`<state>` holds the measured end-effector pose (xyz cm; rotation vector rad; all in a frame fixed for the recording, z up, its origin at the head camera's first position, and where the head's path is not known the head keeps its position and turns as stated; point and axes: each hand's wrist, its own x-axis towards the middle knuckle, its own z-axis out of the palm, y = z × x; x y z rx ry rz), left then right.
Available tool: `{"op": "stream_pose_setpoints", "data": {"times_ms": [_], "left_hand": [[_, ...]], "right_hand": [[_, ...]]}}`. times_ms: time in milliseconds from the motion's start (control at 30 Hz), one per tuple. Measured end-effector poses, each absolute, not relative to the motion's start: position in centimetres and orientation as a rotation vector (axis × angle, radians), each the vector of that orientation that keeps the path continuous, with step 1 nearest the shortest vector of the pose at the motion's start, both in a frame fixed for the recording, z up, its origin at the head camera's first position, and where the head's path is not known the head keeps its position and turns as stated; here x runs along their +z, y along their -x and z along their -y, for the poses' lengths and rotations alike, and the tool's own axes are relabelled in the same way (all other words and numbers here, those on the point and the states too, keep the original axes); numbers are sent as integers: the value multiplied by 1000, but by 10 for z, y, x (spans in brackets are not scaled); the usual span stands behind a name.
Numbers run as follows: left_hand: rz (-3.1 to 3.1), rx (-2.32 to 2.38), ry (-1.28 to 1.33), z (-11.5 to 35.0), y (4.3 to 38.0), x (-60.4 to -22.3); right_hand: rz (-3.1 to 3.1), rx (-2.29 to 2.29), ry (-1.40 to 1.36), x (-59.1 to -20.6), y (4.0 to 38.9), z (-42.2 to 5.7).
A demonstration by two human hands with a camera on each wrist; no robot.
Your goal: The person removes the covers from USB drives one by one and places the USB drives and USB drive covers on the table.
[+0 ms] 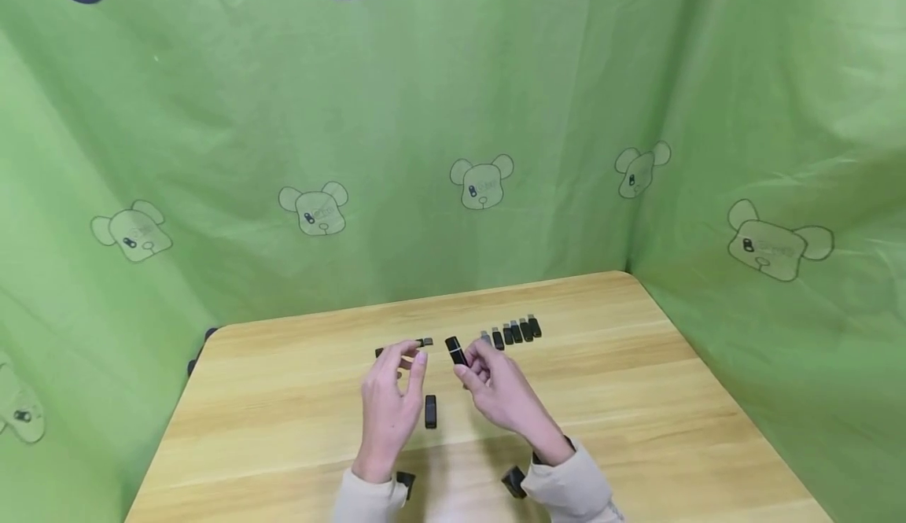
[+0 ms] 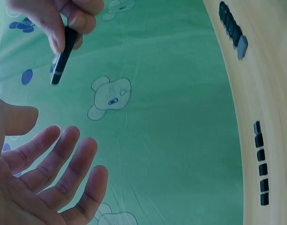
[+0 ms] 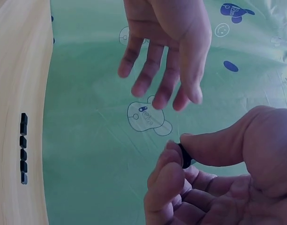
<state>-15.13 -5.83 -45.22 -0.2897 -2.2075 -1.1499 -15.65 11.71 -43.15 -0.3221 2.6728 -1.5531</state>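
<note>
My right hand [image 1: 495,389] pinches a black USB stick [image 1: 455,348] between thumb and fingertips, its far end pointing up and away. A pale band crosses the stick [image 2: 64,55] near that end, as the left wrist view shows. In the right wrist view only a short dark part of it is visible between thumb and fingers. My left hand [image 1: 389,413] hovers to the left, apart from the stick, its fingers spread and gently bent with nothing between them. Below, between the hands, another black USB stick [image 1: 430,411] lies on the wooden table [image 1: 637,444].
Several dark USB sticks [image 1: 517,332] with metal plugs lie in a slanting row behind my right hand. A row of small dark pieces [image 2: 262,169] runs behind my left hand, which partly hides it in the head view. Green printed curtains [image 1: 396,255] enclose the table.
</note>
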Motion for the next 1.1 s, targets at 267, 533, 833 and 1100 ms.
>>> {"op": "stream_pose_setpoints", "data": {"times_ms": [267, 533, 833, 1100], "left_hand": [[2202, -1167, 349, 50, 151, -449], [2245, -1191, 417, 45, 150, -448], [2283, -1261, 406, 43, 147, -449], [2272, -1404, 439, 43, 146, -449]], "right_hand": [[-2681, -1547, 399, -428, 153, -112], [-2675, -1545, 548, -425, 148, -109], [-2670, -1509, 608, -426, 145, -109], [-2679, -1510, 652, -426, 144, -110]]}}
